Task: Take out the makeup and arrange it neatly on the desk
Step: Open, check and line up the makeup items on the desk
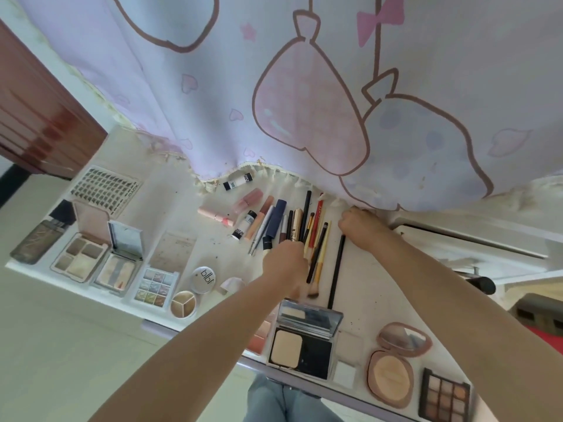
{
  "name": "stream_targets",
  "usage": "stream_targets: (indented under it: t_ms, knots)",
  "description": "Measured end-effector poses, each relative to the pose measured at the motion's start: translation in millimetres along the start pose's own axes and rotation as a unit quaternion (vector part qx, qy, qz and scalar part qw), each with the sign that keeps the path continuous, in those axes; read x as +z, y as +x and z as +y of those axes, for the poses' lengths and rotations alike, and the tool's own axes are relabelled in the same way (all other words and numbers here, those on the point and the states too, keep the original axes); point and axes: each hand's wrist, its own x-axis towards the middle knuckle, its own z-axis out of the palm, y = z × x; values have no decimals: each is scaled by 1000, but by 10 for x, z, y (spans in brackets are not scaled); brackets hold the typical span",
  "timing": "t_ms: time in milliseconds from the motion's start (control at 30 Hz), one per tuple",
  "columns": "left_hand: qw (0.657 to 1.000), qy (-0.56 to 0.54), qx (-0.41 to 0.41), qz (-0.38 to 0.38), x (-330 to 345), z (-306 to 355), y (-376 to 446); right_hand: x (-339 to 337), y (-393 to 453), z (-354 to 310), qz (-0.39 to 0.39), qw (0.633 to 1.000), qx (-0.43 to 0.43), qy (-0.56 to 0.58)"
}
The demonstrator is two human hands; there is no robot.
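The makeup is spread over the white desk (pixel 362 287), most of it already set out. At the centre a cluster of brushes and pencils (pixel 307 229) lies fanned side by side, and the left hand (pixel 285 263) is placed at their near ends, fingers curled as if around a few of the handles, though exactly which is hidden by the knuckles. It is judged that the sticks are being gathered or squared up into a row. The right hand (pixel 361 226) is rested at the far end of a long black pencil (pixel 336 269), fingers bent downward; whether the pencil is pinched cannot be told.

To the left, open eyeshadow palettes (pixel 82 257) are lined up along the desk edge, with a false-lash card (pixel 103 187) behind them. Near the front edge an open powder compact (pixel 304 342) and a round pink compact (pixel 391 376) are placed side by side.

Behind the desk a lilac cartoon-printed curtain (pixel 304 86) is draped onto the surface. Pale flooring is seen below.
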Motion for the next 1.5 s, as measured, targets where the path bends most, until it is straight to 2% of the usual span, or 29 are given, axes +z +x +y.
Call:
stream_targets:
  t_ms: [100, 200, 367, 567, 700, 933, 1100, 1200, 1367, 1433, 1500]
  knots:
    - [1000, 16, 5, 17, -82, -153, -52, 7, -40, -17, 21, 998, 27, 47]
    - [999, 33, 20, 18, -147, -275, -88, 12, -150, -91, 52, 985, 94, 132]
    - [995, 67, 77, 5, -251, -409, -21, 108, -439, -363, 82, 928, 216, 294]
    - [965, 165, 203, -25, -335, -499, 57, 150, -600, -799, 60, 884, 277, 372]
    - [950, 190, 244, -48, -403, -627, 154, 38, -465, -958, 62, 829, 328, 448]
    - [930, 226, 283, -56, -657, -807, 252, -112, -189, -1100, -11, 804, 407, 432]
    - [923, 231, 301, -69, -760, -939, 303, -82, -181, -1152, -8, 748, 462, 477]
    - [918, 234, 310, -80, -786, -983, 346, -64, -231, -1130, 7, 723, 471, 505]
    - [917, 214, 326, -85, -845, -929, 381, -164, -331, -1025, 80, 716, 448, 529]
    - [915, 218, 333, -74, -831, -914, 400, -208, -378, -982, 113, 718, 448, 520]
    - [913, 220, 338, -65, -807, -910, 414, -235, -467, -914, 139, 739, 448, 483]
